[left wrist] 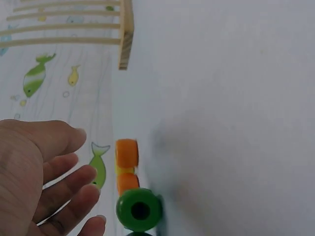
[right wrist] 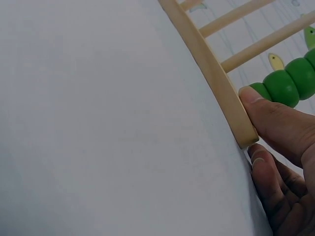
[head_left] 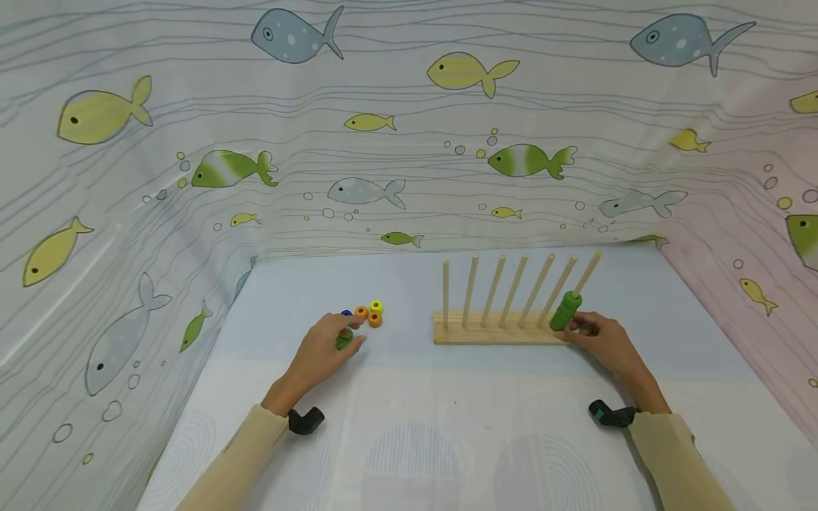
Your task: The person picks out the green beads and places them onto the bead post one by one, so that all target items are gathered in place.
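Toward the right of the head view stands a wooden peg rack point(head_left: 495, 336) with a row of upright pegs. Green beads point(head_left: 566, 311) are stacked on its rightmost peg. My right hand point(head_left: 610, 345) grips that end of the base, the thumb point(right wrist: 275, 115) on it beside the lowest green bead and the fingers around its end. Over at the left, my left hand point(head_left: 322, 349) hovers by a loose green bead point(left wrist: 126, 208), its fingers spread and loosely bent, holding nothing. Two orange beads point(head_left: 375, 320), a yellow bead point(head_left: 376, 306) and a partly hidden blue bead point(head_left: 346, 313) lie beyond it.
A pale cloth with printed arcs point(head_left: 409, 461) covers the table. Behind and at both sides rise fabric walls point(head_left: 383, 156) printed with fish. Between the loose beads and the rack lies a stretch of bare cloth.
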`<state>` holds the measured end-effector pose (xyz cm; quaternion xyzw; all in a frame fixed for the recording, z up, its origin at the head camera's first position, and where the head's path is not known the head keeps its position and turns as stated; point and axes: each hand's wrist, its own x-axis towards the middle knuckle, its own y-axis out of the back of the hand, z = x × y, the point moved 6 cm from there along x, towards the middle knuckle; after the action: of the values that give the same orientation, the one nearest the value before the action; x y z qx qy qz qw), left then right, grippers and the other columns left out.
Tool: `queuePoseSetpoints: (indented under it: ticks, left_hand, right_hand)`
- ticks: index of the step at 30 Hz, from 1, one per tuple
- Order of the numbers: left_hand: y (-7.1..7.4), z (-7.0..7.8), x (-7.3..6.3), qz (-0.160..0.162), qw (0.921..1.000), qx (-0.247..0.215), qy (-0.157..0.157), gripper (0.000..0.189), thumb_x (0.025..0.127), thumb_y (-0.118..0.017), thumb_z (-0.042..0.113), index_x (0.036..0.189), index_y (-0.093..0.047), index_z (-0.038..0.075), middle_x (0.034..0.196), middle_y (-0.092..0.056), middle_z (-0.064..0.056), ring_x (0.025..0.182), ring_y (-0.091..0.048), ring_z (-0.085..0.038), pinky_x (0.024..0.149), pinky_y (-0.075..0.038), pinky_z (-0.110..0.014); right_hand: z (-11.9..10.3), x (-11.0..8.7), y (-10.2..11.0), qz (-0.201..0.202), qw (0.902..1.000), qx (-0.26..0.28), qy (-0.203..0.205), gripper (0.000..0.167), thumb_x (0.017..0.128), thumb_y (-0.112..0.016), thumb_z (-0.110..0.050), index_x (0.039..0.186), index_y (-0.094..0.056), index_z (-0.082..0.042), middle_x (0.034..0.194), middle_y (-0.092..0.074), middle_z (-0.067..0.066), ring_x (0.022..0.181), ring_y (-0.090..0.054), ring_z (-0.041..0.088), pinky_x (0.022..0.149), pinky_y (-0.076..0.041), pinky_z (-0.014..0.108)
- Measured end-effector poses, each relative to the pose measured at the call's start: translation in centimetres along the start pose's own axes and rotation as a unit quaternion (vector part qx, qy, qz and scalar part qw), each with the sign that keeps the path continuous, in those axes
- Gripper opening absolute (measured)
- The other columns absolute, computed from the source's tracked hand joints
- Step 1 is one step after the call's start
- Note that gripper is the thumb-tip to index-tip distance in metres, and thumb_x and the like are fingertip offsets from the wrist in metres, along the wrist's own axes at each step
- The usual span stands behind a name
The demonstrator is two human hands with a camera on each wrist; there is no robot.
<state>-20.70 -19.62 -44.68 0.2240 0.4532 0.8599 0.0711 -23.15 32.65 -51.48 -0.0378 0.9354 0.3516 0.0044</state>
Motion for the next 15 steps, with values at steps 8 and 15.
queuePoseSetpoints:
  ticks: [8, 15]
  left_hand:
    - [0.8, -1.8, -1.5, 0.011, 0.9998, 0.012, 0.014, 0.03, 0.089, -0.083, 0.014, 0.116, -0.073, 0.004, 0.104, -0.07, -0.009, 0.087, -0.059, -0.021, 0.074, -0.05, -0.038]
    - [0.7, -3.0, -2.4, -0.001, 0.9984, 0.033, 0.045, 0.026, 0.087, -0.085, 0.014, 0.111, -0.076, 0.006, 0.105, -0.07, -0.005, 0.09, -0.056, -0.018, 0.077, -0.05, -0.037]
  right_hand:
    - [-0.1, -0.1, -0.1, -0.001, 1.0, -0.005, 0.004, 0.068, 0.094, -0.075, -0.047, 0.138, -0.059, 0.002, 0.115, -0.065, 0.014, 0.094, -0.057, 0.022, 0.076, -0.047, 0.031]
    - [0.0, 0.0, -0.1, -0.003, 1.0, -0.006, 0.0, 0.067, 0.093, -0.076, -0.046, 0.137, -0.059, 0.002, 0.114, -0.065, 0.014, 0.093, -0.057, 0.023, 0.076, -0.047, 0.031]
